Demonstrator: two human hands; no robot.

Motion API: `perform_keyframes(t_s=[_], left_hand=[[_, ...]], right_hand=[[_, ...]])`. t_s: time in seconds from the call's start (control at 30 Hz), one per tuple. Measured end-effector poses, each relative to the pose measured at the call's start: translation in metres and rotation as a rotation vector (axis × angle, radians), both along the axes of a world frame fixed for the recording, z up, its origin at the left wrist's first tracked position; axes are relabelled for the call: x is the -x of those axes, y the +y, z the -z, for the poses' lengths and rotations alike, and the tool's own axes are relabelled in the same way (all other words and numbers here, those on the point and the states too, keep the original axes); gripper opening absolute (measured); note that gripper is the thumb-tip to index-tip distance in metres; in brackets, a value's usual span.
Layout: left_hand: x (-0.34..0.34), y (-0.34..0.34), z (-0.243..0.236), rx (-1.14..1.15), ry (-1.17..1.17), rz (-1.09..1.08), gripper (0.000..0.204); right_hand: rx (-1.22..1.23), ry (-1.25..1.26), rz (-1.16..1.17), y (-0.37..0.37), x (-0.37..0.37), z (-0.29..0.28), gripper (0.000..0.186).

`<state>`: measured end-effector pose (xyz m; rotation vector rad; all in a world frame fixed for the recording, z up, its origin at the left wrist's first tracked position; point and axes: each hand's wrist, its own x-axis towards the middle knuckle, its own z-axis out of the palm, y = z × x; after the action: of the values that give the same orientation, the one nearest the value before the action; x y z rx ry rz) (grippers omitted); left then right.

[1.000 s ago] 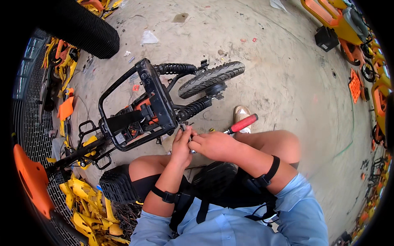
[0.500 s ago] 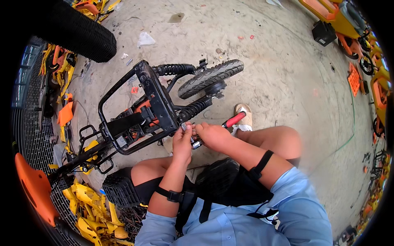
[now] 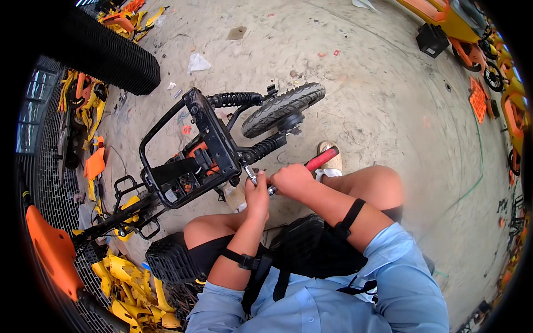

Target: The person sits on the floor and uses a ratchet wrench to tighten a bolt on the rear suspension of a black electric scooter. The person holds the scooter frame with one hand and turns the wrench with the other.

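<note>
My left hand [image 3: 257,197] is closed around a silver metal tool piece [image 3: 251,175], its upper end at the lower corner of the black scooter frame [image 3: 216,150], beside a coiled-spring shock [image 3: 256,151]. Just right of it, my right hand [image 3: 291,177] is closed on a red-handled tool [image 3: 322,158], whose chrome end shows below my fingers. How the two metal pieces meet is partly hidden by my fingers. The frame lies tilted in front of me, with a treaded tire [image 3: 280,108] at its far end.
My bent knees flank the work. An orange panel [image 3: 50,250] and yellow plastic parts [image 3: 119,280] lie at lower left. A black ridged stack [image 3: 127,61] stands upper left. Yellow-orange scooters [image 3: 461,22] and a black box [image 3: 430,41] are at upper right.
My right hand has moved upward and to the right, taking the red-handled tool slightly higher. More of the silver piece shows above my left thumb, which has dropped slightly.
</note>
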<state>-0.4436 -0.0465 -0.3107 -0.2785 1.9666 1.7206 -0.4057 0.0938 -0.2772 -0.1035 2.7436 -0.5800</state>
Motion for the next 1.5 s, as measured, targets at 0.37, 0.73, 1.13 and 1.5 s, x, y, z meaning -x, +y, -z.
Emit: perform_keyframes(t_s=[0.37,0.73,1.13,1.5], left_hand=[[0.007,-0.007,0.012,0.07,0.004,0.001,0.031],[0.006,0.001,0.009,0.141,0.019,-0.001,0.033],[0.008,-0.005,0.012,0.186,0.019,0.09,0.034],[0.012,-0.013,0.01,0.048,0.032,0.16,0.04]], right_hand=[[-0.275,0.237,0.084,0.032,-0.033,-0.046,0.017],[-0.353,-0.087,0.228,0.085,-0.024,0.001,0.01],[-0.313,-0.117,0.261,0.085,-0.024,0.006,0.012],[-0.057,0.049,-0.105,0.02,-0.019,-0.004,0.034]])
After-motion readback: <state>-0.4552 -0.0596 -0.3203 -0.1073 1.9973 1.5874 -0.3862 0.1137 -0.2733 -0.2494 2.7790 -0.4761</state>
